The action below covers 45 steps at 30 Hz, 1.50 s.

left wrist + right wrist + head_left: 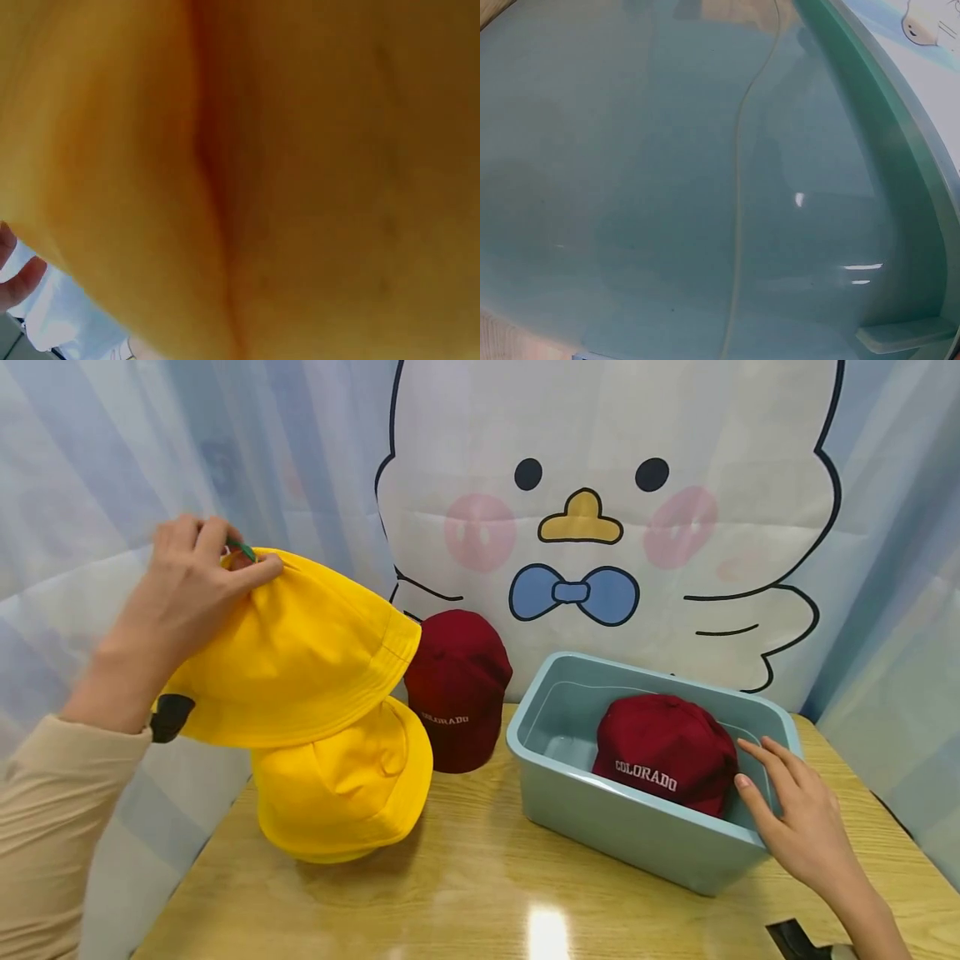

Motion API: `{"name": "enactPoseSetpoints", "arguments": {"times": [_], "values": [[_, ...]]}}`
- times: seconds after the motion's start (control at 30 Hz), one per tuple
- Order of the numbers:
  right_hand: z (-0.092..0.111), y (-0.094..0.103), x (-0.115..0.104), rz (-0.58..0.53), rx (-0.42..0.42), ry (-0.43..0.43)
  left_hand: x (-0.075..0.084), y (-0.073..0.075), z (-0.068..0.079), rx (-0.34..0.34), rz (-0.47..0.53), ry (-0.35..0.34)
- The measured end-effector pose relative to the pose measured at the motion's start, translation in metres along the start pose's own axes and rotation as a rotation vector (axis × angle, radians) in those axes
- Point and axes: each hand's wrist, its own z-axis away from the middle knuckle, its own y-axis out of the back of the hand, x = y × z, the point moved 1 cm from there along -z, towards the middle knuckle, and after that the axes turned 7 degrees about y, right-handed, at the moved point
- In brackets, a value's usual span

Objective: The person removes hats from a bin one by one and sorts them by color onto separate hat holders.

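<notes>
My left hand [191, 572] pinches a yellow bucket hat [300, 652] at its crown, beside a small green tab. The raised hat hangs tilted, its brim over a second yellow hat [337, 793] on the table. In the left wrist view, blurred yellow cloth [315, 180] covers most of the picture. At the right end of a light-blue plastic bin [600, 827], my right hand [806, 818] rests at the rim with its fingers extended inward. A dark red cap [667, 747] marked COLORADO lies inside the bin, close to those fingertips.
Another dark red COLORADO cap [461, 685] stands upright behind the yellow hats, left of the bin. All of this is on a glossy wooden table [465, 893]. Light-blue curtains [97, 460] and a cloth with a cartoon bird [577, 443] hang behind.
</notes>
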Motion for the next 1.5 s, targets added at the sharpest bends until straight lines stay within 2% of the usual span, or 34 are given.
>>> {"name": "enactPoseSetpoints", "arguments": {"times": [0.17, 0.23, 0.33, 0.47, 0.57, 0.67, 0.73, 0.8, 0.87, 1.0, 1.07, 1.13, 1.2, 1.33, 1.5], "values": [[0.0, 0.0, 0.001, 0.008, 0.005, -0.002, 0.007, 0.001, -0.002, -0.126, 0.114, 0.042], [0.0, 0.001, 0.0, 0.008, 0.006, -0.002, 0.009, 0.002, -0.004, -0.154, 0.123, 0.048], [0.001, 0.001, 0.0, 0.01, 0.009, -0.002, 0.011, 0.001, -0.006, -0.13, 0.115, -0.014], [0.001, 0.001, -0.001, 0.009, 0.017, 0.0, 0.013, -0.004, -0.009, -0.043, 0.131, -0.104], [0.001, 0.001, -0.001, 0.01, 0.018, 0.0, 0.017, -0.004, -0.01, -0.06, 0.124, -0.107], [0.001, 0.002, 0.0, 0.012, 0.014, -0.001, 0.021, -0.001, -0.011, -0.115, 0.043, -0.091], [0.001, 0.002, 0.0, 0.015, 0.014, -0.001, 0.022, 0.0, -0.011, -0.127, 0.025, -0.068], [0.0, 0.001, 0.001, 0.016, 0.014, 0.0, 0.023, 0.0, -0.011, -0.103, -0.031, -0.056], [0.0, 0.001, 0.001, 0.019, 0.014, 0.0, 0.021, 0.001, -0.012, -0.049, -0.067, -0.035], [-0.001, 0.002, 0.001, 0.021, 0.009, -0.009, 0.014, 0.003, -0.015, 0.118, -0.146, 0.021], [-0.001, 0.002, 0.001, 0.023, 0.007, -0.013, 0.012, 0.002, -0.015, 0.185, -0.165, 0.043], [-0.001, 0.003, 0.002, 0.036, 0.005, -0.008, 0.012, 0.002, -0.014, 0.203, -0.146, 0.049], [-0.001, 0.002, 0.002, 0.056, -0.005, 0.002, 0.014, 0.002, -0.01, 0.169, -0.11, 0.054], [-0.001, 0.002, 0.001, 0.108, -0.054, 0.029, 0.018, 0.006, -0.002, 0.032, -0.01, 0.089], [-0.001, 0.003, 0.0, 0.155, -0.159, 0.045, 0.02, 0.006, 0.002, -0.147, 0.028, 0.15]]}}
